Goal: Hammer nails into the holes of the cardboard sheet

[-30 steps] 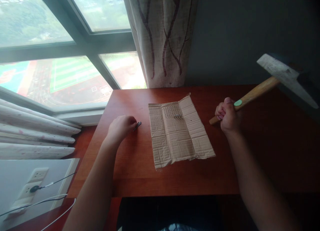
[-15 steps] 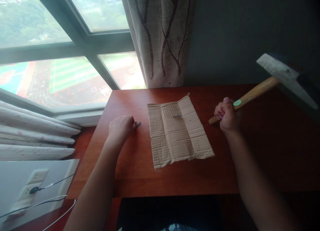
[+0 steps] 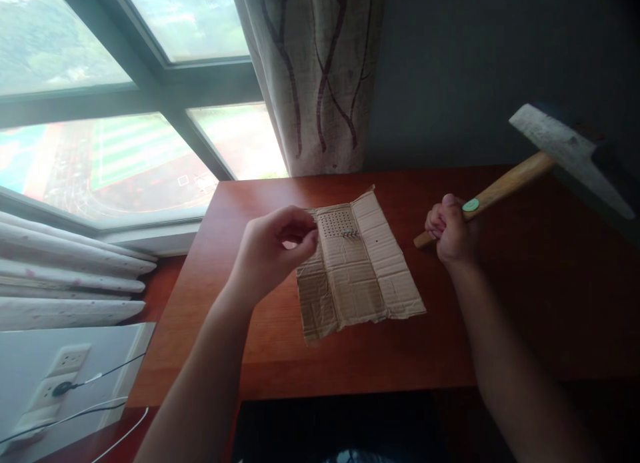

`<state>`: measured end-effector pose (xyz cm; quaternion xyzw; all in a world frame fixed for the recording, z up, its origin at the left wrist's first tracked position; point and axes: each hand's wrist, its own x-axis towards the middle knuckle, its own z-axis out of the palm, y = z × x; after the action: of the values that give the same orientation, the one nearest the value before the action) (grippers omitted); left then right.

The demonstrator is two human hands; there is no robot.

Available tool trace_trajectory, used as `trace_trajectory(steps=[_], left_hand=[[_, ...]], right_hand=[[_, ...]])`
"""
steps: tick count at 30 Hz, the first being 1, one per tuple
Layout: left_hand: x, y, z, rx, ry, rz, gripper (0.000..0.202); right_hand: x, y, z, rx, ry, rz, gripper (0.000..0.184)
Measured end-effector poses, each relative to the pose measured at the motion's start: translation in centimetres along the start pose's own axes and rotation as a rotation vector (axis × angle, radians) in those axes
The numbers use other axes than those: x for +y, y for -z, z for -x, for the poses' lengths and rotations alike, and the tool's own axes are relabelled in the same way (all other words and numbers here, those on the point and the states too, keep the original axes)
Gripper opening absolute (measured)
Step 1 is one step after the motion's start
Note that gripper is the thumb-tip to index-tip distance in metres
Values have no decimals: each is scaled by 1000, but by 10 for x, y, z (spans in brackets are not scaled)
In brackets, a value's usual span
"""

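A flattened sheet of cardboard [image 3: 357, 276] lies on the red-brown wooden table [image 3: 280, 356]. Near its far end are a grid of small holes [image 3: 331, 221] and a short row of nails [image 3: 350, 234] standing in it. My left hand [image 3: 275, 249] is raised over the cardboard's left edge, thumb and fingertips pinched together; what they hold is too small to make out. My right hand [image 3: 450, 235] is a fist round the wooden handle of a hammer [image 3: 505, 186], to the right of the cardboard. The hammer's grey metal head [image 3: 567, 149] points up and to the right.
A patterned curtain [image 3: 315, 76] hangs behind the table beside a large window [image 3: 125, 83]. At lower left a white power strip [image 3: 55, 376] has a plug and cables. A dark wall [image 3: 475, 69] is behind. The table's near edge [image 3: 350, 386] runs below the cardboard.
My left hand has risen from the table at the left and moved right to the cardboard's edge, its fingers now pinched. The small nails it touched are out of sight. The right hand and hammer held still.
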<state>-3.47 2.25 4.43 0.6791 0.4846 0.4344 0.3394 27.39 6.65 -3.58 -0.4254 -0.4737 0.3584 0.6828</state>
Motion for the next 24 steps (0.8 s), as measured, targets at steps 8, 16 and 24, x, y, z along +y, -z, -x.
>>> trace_trajectory(steps=[8, 16, 24], left_hand=[[-5, -31, -18, -81, -65, -162, 5], [-17, -33, -18, -28, -54, -200, 8], [-19, -34, -19, -30, -61, -243, 10]], right_hand=[[-1, 0, 1, -1, -11, 13, 61], [-1, 1, 0, 4, -3, 17, 63], [-1, 0, 0, -11, -1, -8, 62]])
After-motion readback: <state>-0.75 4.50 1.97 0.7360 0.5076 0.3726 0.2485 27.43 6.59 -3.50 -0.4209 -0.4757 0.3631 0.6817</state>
